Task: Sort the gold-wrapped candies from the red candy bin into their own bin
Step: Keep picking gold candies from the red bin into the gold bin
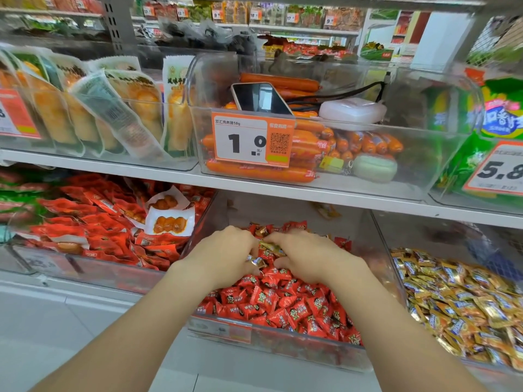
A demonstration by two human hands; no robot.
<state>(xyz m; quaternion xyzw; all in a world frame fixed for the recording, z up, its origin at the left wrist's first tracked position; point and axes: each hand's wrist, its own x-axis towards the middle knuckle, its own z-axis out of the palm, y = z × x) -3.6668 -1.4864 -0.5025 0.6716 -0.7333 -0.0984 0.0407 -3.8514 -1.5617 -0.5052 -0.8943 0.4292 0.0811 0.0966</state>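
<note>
The clear red candy bin [283, 339] on the lower shelf is full of red-wrapped candies [285, 304]. Both my hands are down in its far half. My left hand [226, 254] has its fingers curled round gold-wrapped candies [256, 261] that show at its fingertips. My right hand [305, 257] pinches another gold-wrapped candy [270, 246] between thumb and fingers. More gold wrappers [261, 231] lie among the red ones behind my hands. To the right stands the gold candy bin [396, 278], heaped with gold-wrapped candies [458, 298].
Left of the red candy bin is a bin of red snack packets [107, 230]. The shelf above holds a sausage bin [311, 154] with a phone [259, 99] and white case inside, plus a price tag [252, 138]. White floor lies below.
</note>
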